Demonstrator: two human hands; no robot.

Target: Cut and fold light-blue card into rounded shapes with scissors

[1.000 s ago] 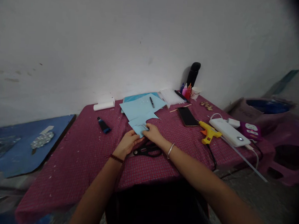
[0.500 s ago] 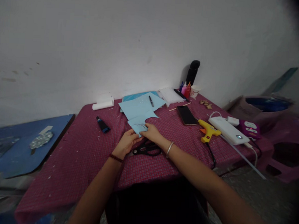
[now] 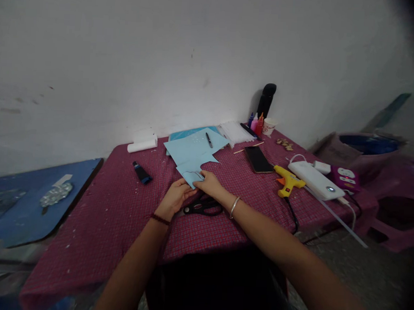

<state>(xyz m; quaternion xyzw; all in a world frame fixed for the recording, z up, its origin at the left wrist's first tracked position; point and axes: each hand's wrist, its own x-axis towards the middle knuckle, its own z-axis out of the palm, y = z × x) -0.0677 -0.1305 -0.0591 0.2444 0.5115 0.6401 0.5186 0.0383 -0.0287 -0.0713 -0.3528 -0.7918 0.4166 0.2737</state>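
Note:
A light blue piece of paper (image 3: 191, 176) with a dark curved line on it is held near the table's front. My left hand (image 3: 174, 198) grips its lower left edge, fingers partly behind the paper. From the right, my right hand (image 3: 209, 184) pinches the near corner between thumb and fingers. Black-handled scissors (image 3: 207, 207) lie just below my hands, their blades partly hidden by my left hand. Beyond the held piece lies a larger light blue sheet (image 3: 190, 147) with a cut, jagged edge, and a dark pen (image 3: 209, 140) rests on it.
A yellow glue gun (image 3: 289, 181), a dark phone (image 3: 258, 159) and a white power bank (image 3: 316, 180) lie to the right. On the left are a dark blue tube (image 3: 142, 173) and a white roll (image 3: 143, 144). Small paint bottles (image 3: 256, 123) and a paper cup (image 3: 269, 126) stand at the back.

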